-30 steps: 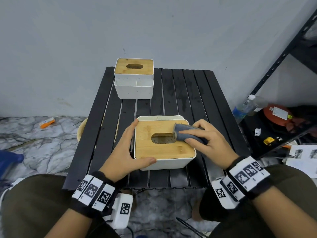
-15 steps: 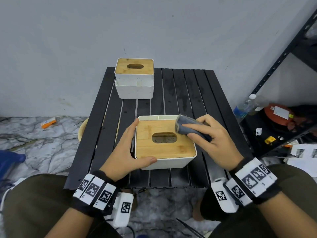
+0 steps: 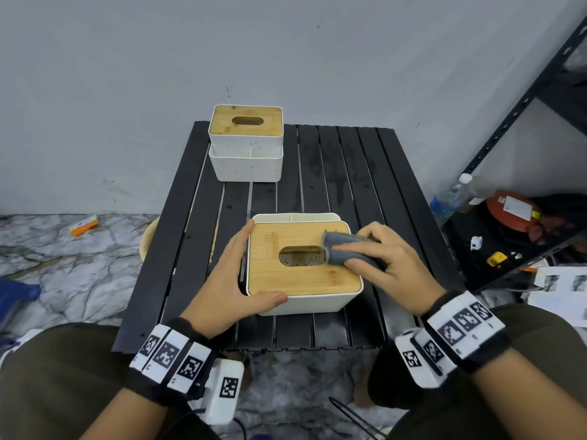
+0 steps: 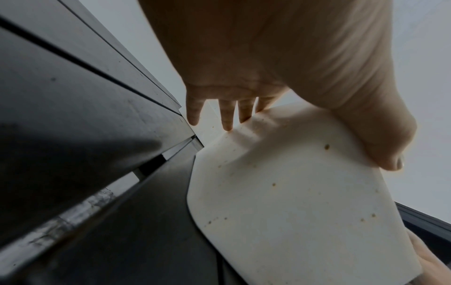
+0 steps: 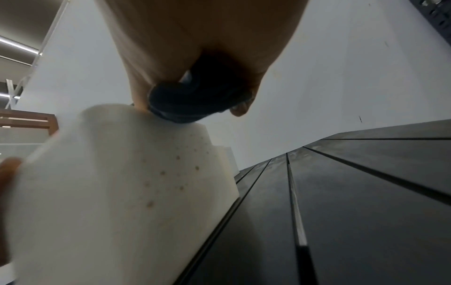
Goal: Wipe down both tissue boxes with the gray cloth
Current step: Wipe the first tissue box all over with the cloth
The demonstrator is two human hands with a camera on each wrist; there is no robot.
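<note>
Right hand [image 3: 384, 265]: I grip gray cloth [image 3: 344, 249] on near tissue box [image 3: 305, 281], frame centre; left hand [image 3: 228, 281], fingers straight, braces it.

Open slats on table [image 3: 349, 173] right of far tissue box [image 3: 246, 144]; near tissue box [image 3: 305, 281] flanked by 2 hands, blocking front centre.
</note>
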